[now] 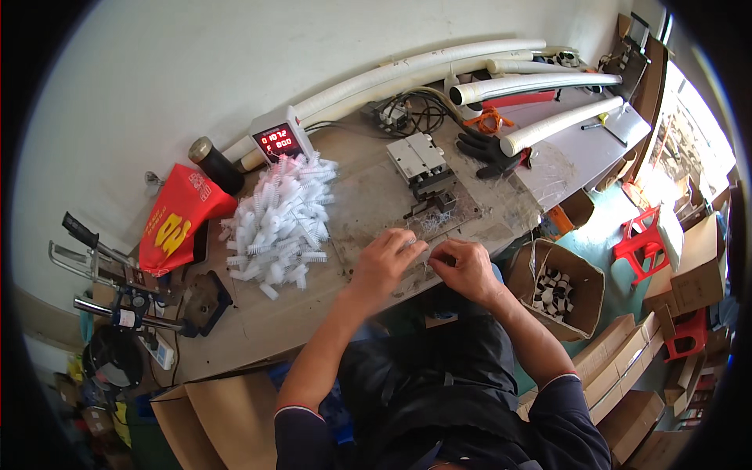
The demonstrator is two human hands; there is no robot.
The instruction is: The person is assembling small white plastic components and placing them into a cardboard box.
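Note:
My left hand (384,261) is closed, its thumb and fingers pressed together near the table's front edge. A small pale bit shows at its fingertips, too little to name. Close beside it, my right hand (465,270) is pinched, and whatever sits between its fingers is hidden. The two hands' fingertips nearly meet. Just beyond them stands a small grey-white bench machine (419,162) with a dark metal front, and clear plastic scraps (432,224) lie before it. Left of my hands is a heap of white, translucent ribbed plastic pieces (278,219).
Behind the heap are a red-digit counter (280,141), a dark flask (217,166) and a red bag (184,219). A metal press stand (129,313) is at left. White tubes (540,86) and a black glove (484,153) lie at the back right. A carton (583,301) holds black-and-white pieces.

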